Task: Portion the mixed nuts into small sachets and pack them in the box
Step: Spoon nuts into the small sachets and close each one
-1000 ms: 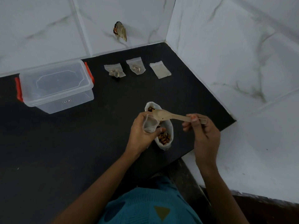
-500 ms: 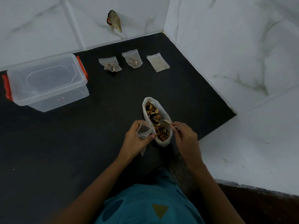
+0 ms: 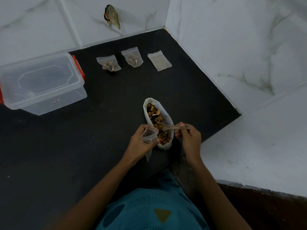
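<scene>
Black bench (image 3: 103, 130) across most of the view, set in a corner of white marbled walls (image 3: 232, 47). At the bottom edge, a teal garment (image 3: 149, 211) with darker spots, on the person wearing the camera.

On the left of the bench, well apart from the hands, a clear plastic box (image 3: 49, 103) with its lid on and red clips (image 3: 78, 68) at both ends.

Near the front right edge of the bench, an open bag of mixed nuts (image 3: 167, 114), lying lengthwise away from the person, mouth wide and facing up, brown and dark pieces showing inside.

Left hand (image 3: 141, 145) just left of the bag, fingers curled round a small clear sachet (image 3: 148, 134), held upright with its mouth spread open and its lower corner hanging below the palm. Thumb tip at the rim of the bag, touching or only very near, not possible to tell.

Right hand (image 3: 189, 138) just right of the bag, thumb and fingers pinching the handle end of a pale tan spoon (image 3: 172, 127). Spoon laid across the right rim of the bag, bowl down among the nuts, close to the open sachet.

At the back of the bench, a row of three more, each apart from the next: left sachet (image 3: 108, 63) and middle sachet (image 3: 132, 58) with a few nuts at the bottom, right sachet (image 3: 159, 60) flat.

On the back wall above them, a small brownish thing (image 3: 112, 17), too unclear to name.
</scene>
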`<state>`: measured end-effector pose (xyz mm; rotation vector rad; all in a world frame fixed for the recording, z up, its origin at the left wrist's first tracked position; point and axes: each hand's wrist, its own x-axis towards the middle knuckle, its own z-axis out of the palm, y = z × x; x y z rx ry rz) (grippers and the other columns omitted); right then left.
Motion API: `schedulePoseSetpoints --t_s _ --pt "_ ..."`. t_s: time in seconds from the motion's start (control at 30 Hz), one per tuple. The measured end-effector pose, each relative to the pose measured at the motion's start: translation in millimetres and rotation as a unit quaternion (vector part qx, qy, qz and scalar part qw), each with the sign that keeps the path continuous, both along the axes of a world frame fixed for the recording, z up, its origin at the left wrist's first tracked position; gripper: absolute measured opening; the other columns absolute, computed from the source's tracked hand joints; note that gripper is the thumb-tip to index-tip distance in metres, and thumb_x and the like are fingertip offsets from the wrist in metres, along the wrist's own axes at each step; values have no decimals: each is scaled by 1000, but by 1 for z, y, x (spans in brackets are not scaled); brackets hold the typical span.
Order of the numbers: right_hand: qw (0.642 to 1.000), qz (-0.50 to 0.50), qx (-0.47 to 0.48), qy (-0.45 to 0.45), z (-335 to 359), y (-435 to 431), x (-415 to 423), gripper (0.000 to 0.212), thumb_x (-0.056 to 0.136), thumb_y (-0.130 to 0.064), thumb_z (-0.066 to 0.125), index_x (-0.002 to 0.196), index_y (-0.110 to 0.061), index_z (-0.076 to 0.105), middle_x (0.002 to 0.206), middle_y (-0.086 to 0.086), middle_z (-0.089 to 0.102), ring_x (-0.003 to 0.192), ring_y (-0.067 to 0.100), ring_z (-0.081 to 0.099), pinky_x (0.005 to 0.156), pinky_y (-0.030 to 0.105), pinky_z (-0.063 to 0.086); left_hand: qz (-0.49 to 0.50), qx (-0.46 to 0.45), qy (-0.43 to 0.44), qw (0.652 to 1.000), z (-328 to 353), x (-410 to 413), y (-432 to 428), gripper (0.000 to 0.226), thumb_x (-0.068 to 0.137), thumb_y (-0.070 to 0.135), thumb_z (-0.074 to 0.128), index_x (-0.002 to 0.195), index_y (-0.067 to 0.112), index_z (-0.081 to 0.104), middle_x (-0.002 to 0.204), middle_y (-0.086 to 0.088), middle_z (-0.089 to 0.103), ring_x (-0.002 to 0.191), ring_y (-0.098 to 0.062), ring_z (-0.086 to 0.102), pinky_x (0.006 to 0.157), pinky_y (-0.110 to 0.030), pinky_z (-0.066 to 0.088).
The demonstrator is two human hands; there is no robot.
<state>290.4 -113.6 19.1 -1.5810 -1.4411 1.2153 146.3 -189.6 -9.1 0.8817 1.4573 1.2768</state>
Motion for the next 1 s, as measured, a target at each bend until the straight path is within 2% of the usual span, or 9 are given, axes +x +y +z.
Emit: schedulePoseSetpoints --t_s 0.17,0.47,0.63,0.87,1.0 --pt "997 -41 -56 41 3 5 3 21 93 -16 49 77 -15 62 68 -1 61 59 2 55 62 13 47 -1 -6 -2 1000 3 0 0 32 78 4 70 98 25 55 98 11 61 93 6 59 79 -15 50" --pt "987 -90 -91 95 9 12 7 18 94 -16 49 83 -12 63 72 1 61 64 7 56 64 19 47 -8 -5 -1 1000 5 -1 -1 31 78 2 69 98 21 56 99 10 60 94 9 58 77 -9 47" --pt "973 -105 -132 158 10 11 7 18 93 -15 50 82 -9 63 70 3 60 64 8 55 64 20 48 -23 -24 7 999 8 -4 -2 33 78 5 70 100 24 54 103 10 59 94 12 56 76 -7 46" --pt "957 -121 -154 215 25 9 13 17 93 -15 50 82 -10 62 71 3 59 65 8 55 62 19 48 -2 -11 69 998 13 -5 -8 42 72 6 75 102 24 51 104 11 55 93 16 52 77 -5 44" --pt "952 -120 -159 231 42 7 15 18 93 -15 50 81 -12 62 72 3 59 67 9 55 64 21 47 33 7 95 995 16 -6 -4 47 70 8 77 103 28 49 104 13 55 97 9 53 81 -13 47"
